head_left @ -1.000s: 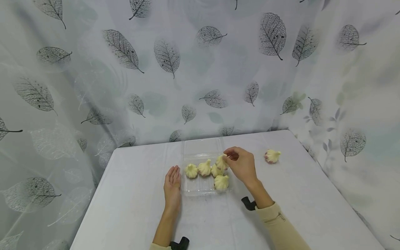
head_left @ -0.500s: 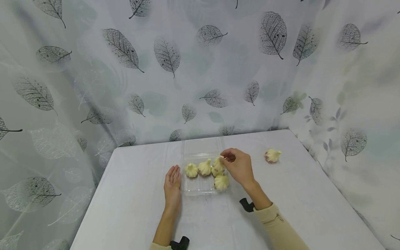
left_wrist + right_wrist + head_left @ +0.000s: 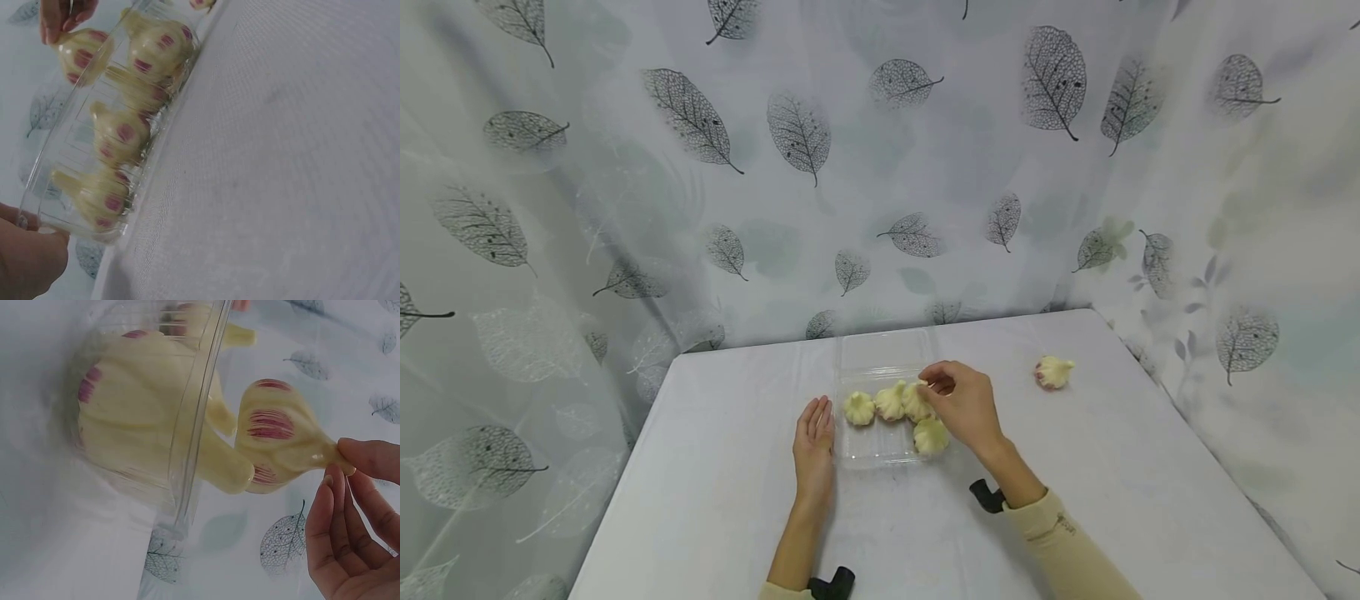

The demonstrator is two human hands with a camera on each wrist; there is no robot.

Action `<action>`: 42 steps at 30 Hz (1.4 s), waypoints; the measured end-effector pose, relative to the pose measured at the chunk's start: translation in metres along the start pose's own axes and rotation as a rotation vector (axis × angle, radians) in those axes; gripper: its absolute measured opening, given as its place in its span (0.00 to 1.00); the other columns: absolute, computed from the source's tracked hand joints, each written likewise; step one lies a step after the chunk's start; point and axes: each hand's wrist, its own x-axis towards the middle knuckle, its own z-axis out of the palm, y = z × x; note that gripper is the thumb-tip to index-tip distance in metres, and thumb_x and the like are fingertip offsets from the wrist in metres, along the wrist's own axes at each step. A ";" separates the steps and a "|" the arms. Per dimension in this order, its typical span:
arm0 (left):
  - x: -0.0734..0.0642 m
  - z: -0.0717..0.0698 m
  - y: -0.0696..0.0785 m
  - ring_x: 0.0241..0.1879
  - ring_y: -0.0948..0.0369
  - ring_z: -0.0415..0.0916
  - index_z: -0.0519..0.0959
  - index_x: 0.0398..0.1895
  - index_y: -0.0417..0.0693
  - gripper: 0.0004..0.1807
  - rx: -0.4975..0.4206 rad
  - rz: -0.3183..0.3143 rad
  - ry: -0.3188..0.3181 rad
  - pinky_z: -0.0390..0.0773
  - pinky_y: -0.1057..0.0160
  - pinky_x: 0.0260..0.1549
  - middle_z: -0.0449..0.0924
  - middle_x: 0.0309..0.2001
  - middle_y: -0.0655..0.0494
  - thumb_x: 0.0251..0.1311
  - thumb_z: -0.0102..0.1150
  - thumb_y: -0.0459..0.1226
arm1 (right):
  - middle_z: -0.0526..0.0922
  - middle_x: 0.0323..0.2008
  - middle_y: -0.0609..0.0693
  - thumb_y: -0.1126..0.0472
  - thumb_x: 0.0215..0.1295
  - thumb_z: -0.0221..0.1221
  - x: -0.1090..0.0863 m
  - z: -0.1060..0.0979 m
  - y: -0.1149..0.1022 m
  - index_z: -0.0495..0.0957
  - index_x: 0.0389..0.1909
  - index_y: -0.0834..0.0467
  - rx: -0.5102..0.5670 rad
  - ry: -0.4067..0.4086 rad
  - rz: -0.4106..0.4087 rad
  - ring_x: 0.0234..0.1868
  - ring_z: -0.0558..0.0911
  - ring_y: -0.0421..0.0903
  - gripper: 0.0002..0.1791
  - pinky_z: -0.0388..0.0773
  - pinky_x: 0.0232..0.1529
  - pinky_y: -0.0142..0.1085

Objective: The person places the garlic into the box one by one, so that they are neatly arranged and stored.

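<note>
My right hand [image 3: 964,407] pinches a garlic bulb [image 3: 269,434] by its stem, between thumb and fingertips. The bulb is pale yellow with purple-red patches. It hangs over a clear plastic clamshell box [image 3: 880,461] whose lid [image 3: 886,350] lies folded back. Inside the box sit several more bulbs, including one at the left [image 3: 859,409] and one in the near right corner [image 3: 931,437]; another is partly hidden beneath the held bulb. Along the box's left side rests my left hand [image 3: 814,450], fingers extended, its thumb [image 3: 37,256] at the rim in the left wrist view.
Another garlic bulb [image 3: 1053,372] lies on the white-covered table [image 3: 715,483], to the right of the box. A leaf-patterned curtain [image 3: 880,167] surrounds the table's back and sides. Black wrist-worn pieces show at both wrists, such as the left mount [image 3: 832,584].
My right hand has carried the pinched garlic bulb leftward and slightly lower over the box, close to the bulb in its middle. My left hand stays in place at the box's side.
</note>
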 end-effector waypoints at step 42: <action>0.001 0.001 0.001 0.80 0.50 0.55 0.54 0.80 0.35 0.29 -0.025 0.008 0.003 0.66 0.68 0.74 0.57 0.80 0.42 0.79 0.41 0.24 | 0.85 0.26 0.40 0.66 0.53 0.78 -0.019 0.033 -0.008 0.87 0.32 0.54 -0.107 -0.192 0.037 0.27 0.80 0.35 0.09 0.81 0.29 0.29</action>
